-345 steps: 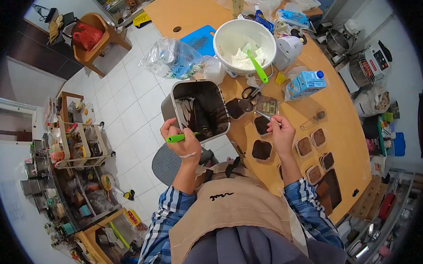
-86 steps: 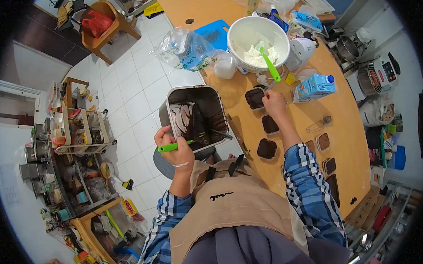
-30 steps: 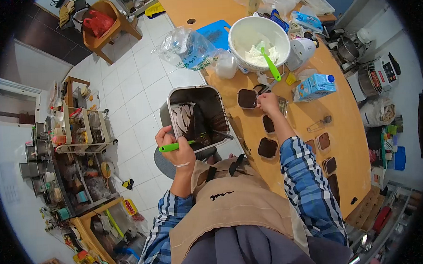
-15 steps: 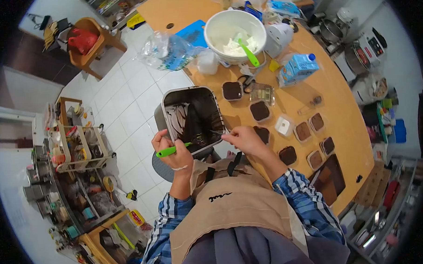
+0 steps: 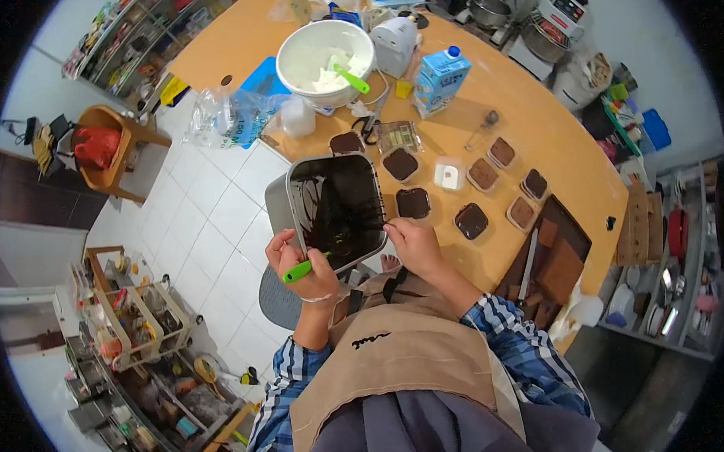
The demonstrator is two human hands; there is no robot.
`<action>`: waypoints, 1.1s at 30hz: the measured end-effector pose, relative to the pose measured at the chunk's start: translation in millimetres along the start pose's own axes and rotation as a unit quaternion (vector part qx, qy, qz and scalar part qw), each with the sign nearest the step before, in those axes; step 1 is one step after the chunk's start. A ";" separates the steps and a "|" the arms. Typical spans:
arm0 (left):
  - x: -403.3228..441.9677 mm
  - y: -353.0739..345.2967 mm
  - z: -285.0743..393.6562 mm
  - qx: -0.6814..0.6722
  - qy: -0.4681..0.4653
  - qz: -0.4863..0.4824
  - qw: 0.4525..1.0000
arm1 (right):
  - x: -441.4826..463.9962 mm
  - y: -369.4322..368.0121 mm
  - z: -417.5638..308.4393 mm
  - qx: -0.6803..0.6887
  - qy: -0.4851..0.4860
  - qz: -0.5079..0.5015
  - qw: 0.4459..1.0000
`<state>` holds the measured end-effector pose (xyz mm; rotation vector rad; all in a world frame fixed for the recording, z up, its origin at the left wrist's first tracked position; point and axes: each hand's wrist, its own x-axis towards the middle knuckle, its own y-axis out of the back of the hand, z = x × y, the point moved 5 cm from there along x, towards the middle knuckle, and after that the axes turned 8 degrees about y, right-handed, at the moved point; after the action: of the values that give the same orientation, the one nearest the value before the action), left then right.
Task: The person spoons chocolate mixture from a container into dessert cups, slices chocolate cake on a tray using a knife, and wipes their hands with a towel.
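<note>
A deep metal pan [image 5: 352, 174], its inside smeared with dark chocolate, is held over the floor beside the table edge. My left hand [image 5: 301, 268] is closed round the pan's near left side and a green-handled spatula [image 5: 297, 271], whose far end reaches into the pan. At the pan's right rim, my right hand [image 5: 414, 246] is closed in a pinch on a dark, thin utensil handle that points into the chocolate. Small clear tubs with dark chocolate tops, among them one nearby [image 5: 413, 203] and another [image 5: 471, 220], stand on the table to the right.
A white bowl [image 5: 324, 48] of cream with a green spatula, scissors [image 5: 365, 130] and a blue carton [image 5: 441, 81] stand further back on the table. A dark tray [image 5: 566, 251] with brown cake and a knife lies at right. An orange chair [image 5: 109, 175] is at far left.
My right hand has moved from the chocolate-topped tub back to the pan's right rim. The view has turned right, showing more of the tray. My left hand keeps its hold on pan and spatula.
</note>
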<state>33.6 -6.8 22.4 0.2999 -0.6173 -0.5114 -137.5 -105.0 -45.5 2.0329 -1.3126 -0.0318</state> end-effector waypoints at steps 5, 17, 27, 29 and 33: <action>-7.6 16.1 5.6 -0.009 -0.018 -0.026 0.999 | -15.0 16.6 -33.9 -0.053 0.116 0.077 0.989; -28.8 42.7 3.5 -0.016 -0.075 -0.049 0.996 | -46.3 4.2 -45.5 -0.079 0.090 0.101 0.988; -39.2 15.9 42.9 -0.067 -0.124 -0.052 0.989 | -92.7 9.1 -1.0 0.157 -0.273 0.070 0.947; -44.0 5.4 56.1 -0.078 -0.132 -0.057 0.987 | -102.5 11.8 18.1 0.219 -0.339 0.074 0.912; -53.9 -15.7 84.4 -0.070 -0.168 -0.066 0.981 | -109.4 40.4 31.8 0.318 -0.373 0.143 0.860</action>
<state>-61.8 -0.7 56.2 0.1206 -0.8884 -0.7387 -234.4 -43.5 -83.6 2.4446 -2.3548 -0.3155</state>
